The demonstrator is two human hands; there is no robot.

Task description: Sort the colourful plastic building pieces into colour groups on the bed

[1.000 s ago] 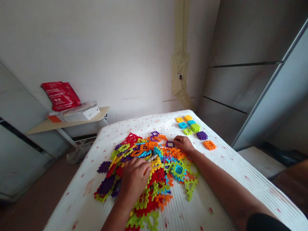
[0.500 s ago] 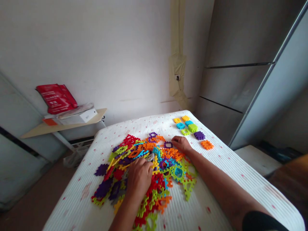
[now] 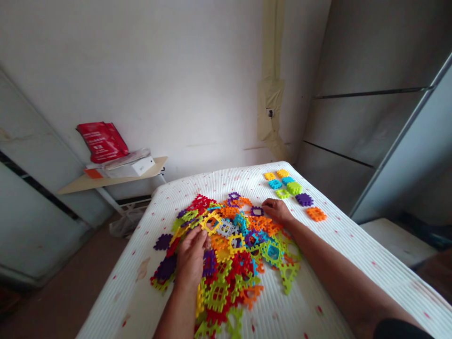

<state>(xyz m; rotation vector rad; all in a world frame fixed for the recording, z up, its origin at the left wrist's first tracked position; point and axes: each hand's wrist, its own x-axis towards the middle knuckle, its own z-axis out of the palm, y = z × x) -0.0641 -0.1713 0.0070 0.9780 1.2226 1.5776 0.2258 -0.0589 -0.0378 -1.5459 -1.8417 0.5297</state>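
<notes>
A heap of flat interlocking plastic waffle pieces (image 3: 229,254) in red, lime, orange, purple and yellow, notched square frames and triangles, lies at lower centre on a white ribbed mattress (image 3: 134,278). The left hand (image 3: 190,259) stands half open in the heap, below a yellow square frame (image 3: 211,222). The right hand (image 3: 277,211) rests loosely curled, gripping nothing visible, just beside a purple square piece (image 3: 257,211). Smaller chunky pieces (image 3: 294,188) sit grouped to the upper right.
</notes>
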